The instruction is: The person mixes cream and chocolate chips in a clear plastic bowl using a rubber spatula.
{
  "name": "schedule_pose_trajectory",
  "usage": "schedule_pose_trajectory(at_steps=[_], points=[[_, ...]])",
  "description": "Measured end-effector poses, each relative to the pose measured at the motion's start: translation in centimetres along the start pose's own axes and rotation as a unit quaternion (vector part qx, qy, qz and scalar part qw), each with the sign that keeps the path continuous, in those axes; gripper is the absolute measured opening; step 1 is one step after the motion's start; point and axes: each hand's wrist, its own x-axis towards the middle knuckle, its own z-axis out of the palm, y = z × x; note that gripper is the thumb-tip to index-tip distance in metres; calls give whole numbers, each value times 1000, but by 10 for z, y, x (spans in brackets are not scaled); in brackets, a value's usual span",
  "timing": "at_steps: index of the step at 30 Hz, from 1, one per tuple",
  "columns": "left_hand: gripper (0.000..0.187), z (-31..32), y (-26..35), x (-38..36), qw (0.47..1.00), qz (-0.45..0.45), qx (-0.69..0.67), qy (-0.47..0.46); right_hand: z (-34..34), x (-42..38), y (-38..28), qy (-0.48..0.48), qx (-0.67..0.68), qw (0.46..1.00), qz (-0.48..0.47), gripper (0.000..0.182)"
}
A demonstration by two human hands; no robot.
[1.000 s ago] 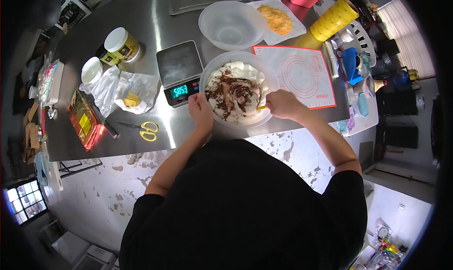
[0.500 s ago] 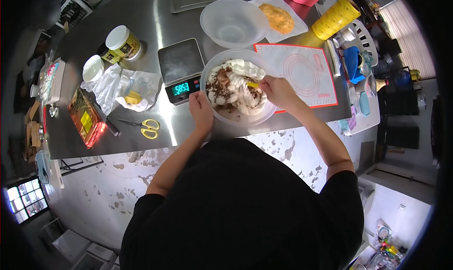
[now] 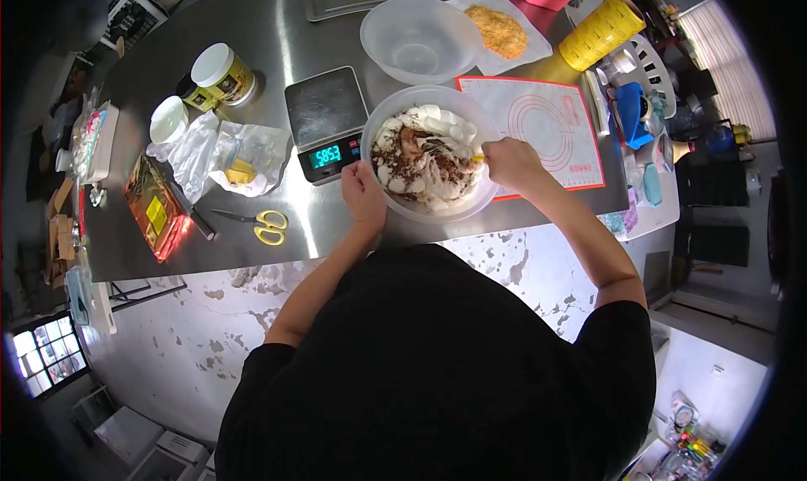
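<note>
A translucent plastic bowl [image 3: 433, 215] stands near the table's front edge, with white cream and brown powder [image 3: 412, 163] partly streaked together inside it. My left hand [image 3: 364, 197] is closed on the bowl's left rim. In my right hand [image 3: 511, 165], at the right side of the bowl, is what looks like a spatula [image 3: 478, 158]. Only a bit of its yellow handle shows; its lower end is in the mixture and hard to make out. Just left of the bowl sits a kitchen scale [image 3: 326, 111] with a lit display.
A second clear bowl [image 3: 420, 48] and orange crumbs [image 3: 496, 32] on paper lie behind. A red-edged baking mat [image 3: 572, 136] extends right, partly under the bowl. Scissors [image 3: 270, 228], crumpled wrappers [image 3: 261, 149], a foil bag [image 3: 155, 216] and jars [image 3: 223, 73] occupy the left.
My right hand has moved rightward with the spatula, from within the bowl towards its right rim. The mixture looks more streaked with brown. My left hand stays on the rim.
</note>
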Motion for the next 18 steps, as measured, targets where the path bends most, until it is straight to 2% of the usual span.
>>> schedule_pose_trajectory(at_steps=[3,7,8,15,18], points=[[23,1,7,-2,1000,12,16,3,2,-11,-3,-49,63,997,-15,14],[21,0,8,-2,1000,20,16,5,12,-18,-13,-53,170,983,-37,14],[21,0,7,-2,999,29,14,7,7,-19,-15,-99,199,975,-3,16],[21,-3,12,-2,999,33,12,1,-16,-21,-15,-91,252,963,-3,16],[20,-5,13,-3,999,21,21,-19,-32,-22,-19,-50,240,970,-2,15]])
